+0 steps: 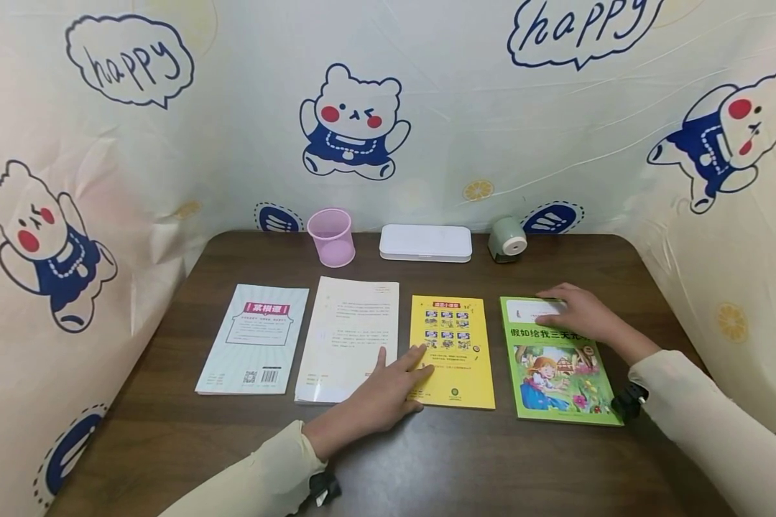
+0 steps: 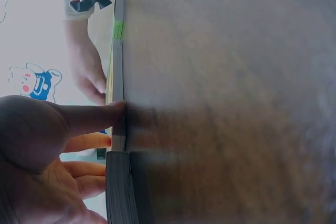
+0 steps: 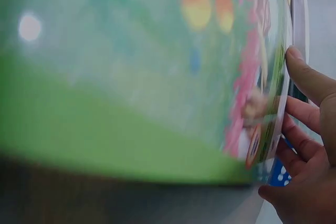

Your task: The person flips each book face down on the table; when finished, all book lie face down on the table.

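Head view: four books lay across the middle of the frame, a pale blue book (image 1: pixel 252 359), a white book (image 1: pixel 356 309), a yellow book (image 1: pixel 462 362) and, centre right, a green book (image 1: pixel 562 388). The left hand (image 1: pixel 384 388), lower centre, spread its fingers at the yellow book's left edge, gripping nothing; the right hand (image 1: pixel 582 312), centre right, touched the green book's top with parted, extended fingers. Left wrist view: thumb, centre left, straight against a thin book edge. Right wrist view: glossy green cover, left; parted fingers along its edge, right. Judged light, flexible, slippery; best pinched at opposite edges.
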